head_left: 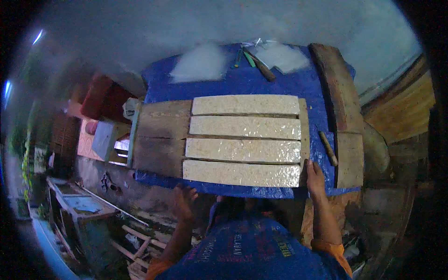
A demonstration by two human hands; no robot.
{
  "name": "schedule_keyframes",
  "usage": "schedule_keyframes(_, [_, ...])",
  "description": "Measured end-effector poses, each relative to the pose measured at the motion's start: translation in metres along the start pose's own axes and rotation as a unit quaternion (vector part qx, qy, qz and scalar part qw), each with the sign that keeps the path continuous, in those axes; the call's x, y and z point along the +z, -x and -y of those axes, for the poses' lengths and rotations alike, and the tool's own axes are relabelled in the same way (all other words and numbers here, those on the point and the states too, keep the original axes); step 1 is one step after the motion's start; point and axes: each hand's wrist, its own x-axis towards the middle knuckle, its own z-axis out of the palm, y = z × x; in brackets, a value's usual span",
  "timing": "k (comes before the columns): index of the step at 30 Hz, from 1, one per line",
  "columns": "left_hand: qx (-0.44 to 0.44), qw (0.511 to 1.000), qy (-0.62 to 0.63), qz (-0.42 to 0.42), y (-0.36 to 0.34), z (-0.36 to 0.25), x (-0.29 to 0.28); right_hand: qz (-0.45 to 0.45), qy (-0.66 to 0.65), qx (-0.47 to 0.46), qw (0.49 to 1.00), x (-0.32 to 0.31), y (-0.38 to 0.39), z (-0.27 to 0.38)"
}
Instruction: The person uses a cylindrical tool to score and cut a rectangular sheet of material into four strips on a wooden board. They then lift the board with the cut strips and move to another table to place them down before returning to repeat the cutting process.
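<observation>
Four pale, glossy strips (242, 150) lie side by side, narrowly gapped, on a wooden board (161, 122). The right hand (315, 177) clasps the board's near right corner; the left hand (184, 199), loosely spread and seemingly empty, is beside the near edge. Blue sheet (261, 88) spans from the far edge to the tools (267, 73).

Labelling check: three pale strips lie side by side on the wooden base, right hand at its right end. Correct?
Not three: the head view shows four pale strips side by side on the wooden base, right hand at its right end.
</observation>
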Motion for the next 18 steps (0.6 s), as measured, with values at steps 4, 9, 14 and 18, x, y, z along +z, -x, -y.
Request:
schedule_keyframes(4, [-0.128,0.979,0.154,0.039,0.006,-0.006,0.031,-0.027,0.03,-0.039,0.998,-0.004,-0.014,-0.008])
schedule_keyframes(9, [-0.189,0.948,0.253,0.039,0.005,-0.012,0.064,0.094,-0.14,0.08,0.982,-0.014,-0.007,0.021])
schedule_keyframes(14, [-0.238,0.891,0.384,0.048,0.001,0.001,0.071,0.108,-0.149,0.081,0.98,-0.011,-0.001,0.038])
schedule_keyframes(18, [-0.232,0.887,0.387,0.099,-0.001,0.006,0.07,0.149,-0.164,0.105,0.969,-0.015,-0.009,0.033])
